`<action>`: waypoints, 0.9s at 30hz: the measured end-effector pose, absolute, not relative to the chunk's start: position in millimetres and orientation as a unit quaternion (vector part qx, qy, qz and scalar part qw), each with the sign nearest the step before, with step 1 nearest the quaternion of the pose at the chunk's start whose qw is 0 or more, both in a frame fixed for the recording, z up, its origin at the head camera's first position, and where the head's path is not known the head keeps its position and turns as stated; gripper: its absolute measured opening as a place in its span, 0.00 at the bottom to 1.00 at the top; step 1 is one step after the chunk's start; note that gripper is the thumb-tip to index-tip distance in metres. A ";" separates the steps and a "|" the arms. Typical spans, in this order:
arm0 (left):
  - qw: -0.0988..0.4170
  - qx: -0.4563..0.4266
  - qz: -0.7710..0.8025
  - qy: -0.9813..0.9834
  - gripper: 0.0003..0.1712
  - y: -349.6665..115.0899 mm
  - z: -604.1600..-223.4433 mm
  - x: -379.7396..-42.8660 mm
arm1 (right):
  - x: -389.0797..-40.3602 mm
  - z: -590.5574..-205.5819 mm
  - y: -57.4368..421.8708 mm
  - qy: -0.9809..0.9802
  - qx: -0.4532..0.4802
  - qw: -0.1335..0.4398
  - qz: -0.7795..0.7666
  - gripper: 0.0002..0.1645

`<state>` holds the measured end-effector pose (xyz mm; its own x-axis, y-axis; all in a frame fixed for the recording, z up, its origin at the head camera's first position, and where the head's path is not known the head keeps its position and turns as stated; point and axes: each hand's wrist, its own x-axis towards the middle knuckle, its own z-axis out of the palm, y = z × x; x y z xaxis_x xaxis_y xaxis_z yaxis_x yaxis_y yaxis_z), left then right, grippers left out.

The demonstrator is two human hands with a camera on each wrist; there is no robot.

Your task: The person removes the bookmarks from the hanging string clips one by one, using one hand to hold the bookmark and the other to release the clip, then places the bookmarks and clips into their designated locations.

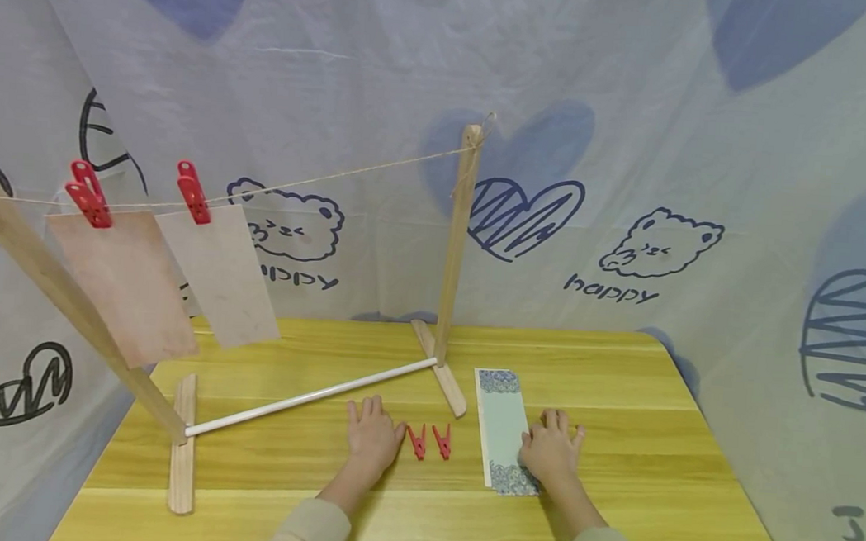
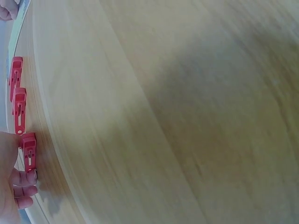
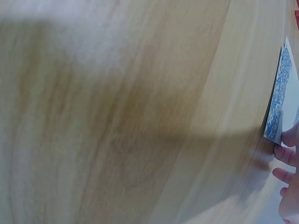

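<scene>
I see a yellow wood-grain counter (image 1: 614, 480) with a rounded far corner, closed in on all sides by a pale grey-white cloth backdrop (image 1: 415, 71) printed with blue hearts, scribbled hearts and little bears. The word "happy" is printed under the bear on the right, and again, partly hidden, under the bear on the left.

On the counter stands a small wooden drying rack (image 1: 455, 247): two upright posts on flat feet, joined low down by a white rod (image 1: 314, 396) and at the top by a length of twine (image 1: 334, 178). Two pale cards (image 1: 172, 279) hang from the twine at the left, each held by a red peg (image 1: 192, 192).

My left hand (image 1: 371, 436) lies flat on the counter, fingers straight and together, holding nothing. Just to its right lie two loose red clothespins (image 1: 428, 441), side by side; the left wrist view shows three red pieces in a row beside the fingertips (image 2: 27, 186), and I cannot tell how they match up.

My right hand (image 1: 552, 451) rests with its fingers relaxed and spread, its inner edge over the near right corner of a long bookmark-like card (image 1: 500, 423). The card lies flat just right of the rack's near foot, pale mint in the middle with blue patterned bands at both ends. The right wrist view shows that blue band at the card's edge (image 3: 279, 100) beside the fingers (image 3: 286, 154). I read no writing on it.
</scene>
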<state>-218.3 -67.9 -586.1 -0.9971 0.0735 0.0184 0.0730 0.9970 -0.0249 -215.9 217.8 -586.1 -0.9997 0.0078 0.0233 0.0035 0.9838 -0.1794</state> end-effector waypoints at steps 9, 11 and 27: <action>0.007 -0.035 0.010 -0.999 0.31 -66.7 -585.2 -216.6 | -214.8 -589.0 217.1 -0.997 0.000 0.019 0.080 0.20; 0.007 -0.035 0.012 -0.999 0.31 -66.7 -585.4 -216.3 | -214.9 -590.3 217.3 -0.997 -0.001 0.019 0.076 0.20; 0.014 -0.033 0.010 -0.999 0.31 -67.2 -585.7 -216.4 | -214.3 -589.9 218.6 -0.997 -0.001 0.017 0.080 0.21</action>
